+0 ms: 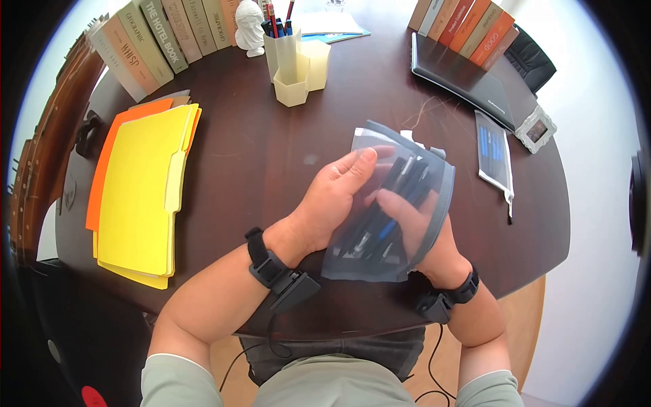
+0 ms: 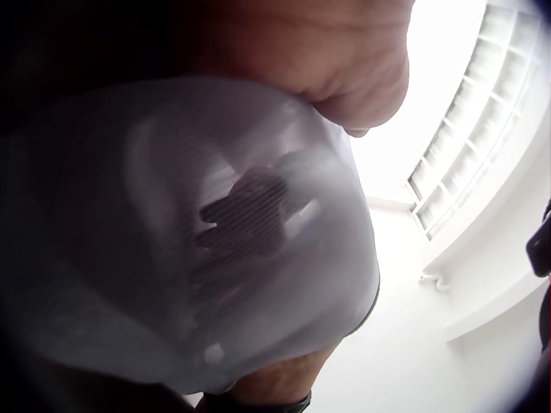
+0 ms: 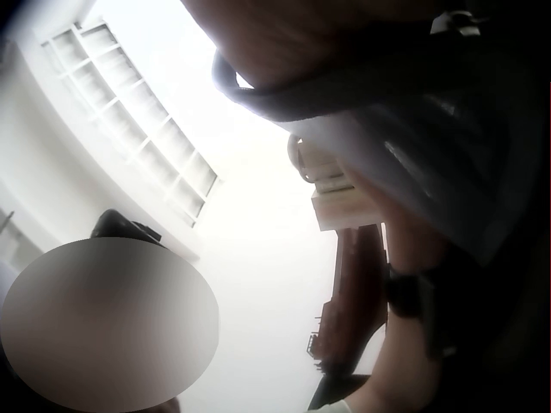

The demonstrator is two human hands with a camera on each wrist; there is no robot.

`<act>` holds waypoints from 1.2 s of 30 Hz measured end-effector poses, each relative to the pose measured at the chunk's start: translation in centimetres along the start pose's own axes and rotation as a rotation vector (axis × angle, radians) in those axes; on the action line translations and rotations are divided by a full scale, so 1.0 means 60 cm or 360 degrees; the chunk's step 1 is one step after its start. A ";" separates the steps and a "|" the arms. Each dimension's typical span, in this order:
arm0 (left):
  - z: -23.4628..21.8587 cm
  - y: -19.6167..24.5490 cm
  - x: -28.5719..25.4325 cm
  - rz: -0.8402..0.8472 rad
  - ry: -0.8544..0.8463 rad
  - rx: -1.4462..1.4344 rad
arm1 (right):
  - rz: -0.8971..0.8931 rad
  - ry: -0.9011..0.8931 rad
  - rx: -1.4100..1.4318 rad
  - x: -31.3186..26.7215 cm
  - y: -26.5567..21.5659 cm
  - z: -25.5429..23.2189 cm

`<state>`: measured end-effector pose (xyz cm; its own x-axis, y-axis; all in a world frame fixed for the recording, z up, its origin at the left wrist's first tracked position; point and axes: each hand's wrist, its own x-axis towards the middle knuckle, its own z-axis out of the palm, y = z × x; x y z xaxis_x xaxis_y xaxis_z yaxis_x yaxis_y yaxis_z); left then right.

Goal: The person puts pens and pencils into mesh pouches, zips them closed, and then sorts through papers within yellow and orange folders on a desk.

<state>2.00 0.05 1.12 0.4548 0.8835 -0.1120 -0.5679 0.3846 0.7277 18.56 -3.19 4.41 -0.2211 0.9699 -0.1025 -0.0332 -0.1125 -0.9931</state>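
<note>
Left hand (image 1: 330,193), thumb before and fingers behind, pinches a translucent pouch (image 1: 352,266) of pens (image 1: 401,178) above the table (image 1: 271,146); right hand (image 1: 434,237) shows through it, grip impossible to tell. Folders (image 1: 135,193) lie left, a laptop (image 1: 468,83) far right.

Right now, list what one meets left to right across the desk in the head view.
Folder stack, left hand, right hand, slim pouch with blue contents, picture frame. The larger translucent pouch overlaps both hands.
</note>
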 end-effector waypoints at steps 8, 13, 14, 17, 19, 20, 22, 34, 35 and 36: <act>-0.009 -0.002 0.005 -0.0027 0.0006 0.0083 | -0.0081 0.0121 -0.0108 0.005 0.004 -0.008; -0.010 -0.002 0.006 0.0086 0.0102 -0.0185 | 0.0086 0.0115 -0.0241 0.014 -0.003 -0.034; -0.012 -0.002 0.008 0.0099 0.0128 -0.0240 | 0.0078 0.0179 -0.0185 0.016 0.001 -0.042; -0.015 0.001 0.013 0.0135 0.0188 -0.0366 | -0.0039 0.0372 0.0038 0.026 0.016 -0.054; -0.015 0.006 0.014 0.0150 0.0211 -0.0398 | -0.0231 0.0495 0.0264 0.031 0.019 -0.047; -0.018 0.006 0.015 0.0145 0.0194 -0.0370 | -0.0360 0.0490 0.0241 0.040 0.031 -0.060; -0.024 0.001 0.016 0.0133 0.0159 -0.0316 | -0.0421 0.0574 0.0192 0.041 0.031 -0.066; -0.039 0.022 0.022 0.0205 0.0285 -0.0283 | -0.1186 0.1069 0.0077 0.098 -0.054 -0.091; -0.039 0.021 0.023 0.0198 0.0294 -0.0282 | -0.1216 0.1052 0.0094 0.106 -0.071 -0.086; -0.039 0.020 0.024 0.0187 0.0302 -0.0281 | -0.1239 0.1038 0.0087 0.119 -0.085 -0.083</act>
<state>0.36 2.43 0.25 0.2517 0.9527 -0.1705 -0.7276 0.3024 0.6158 21.98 5.41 8.47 0.4551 0.7051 0.5438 0.0106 0.6064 -0.7951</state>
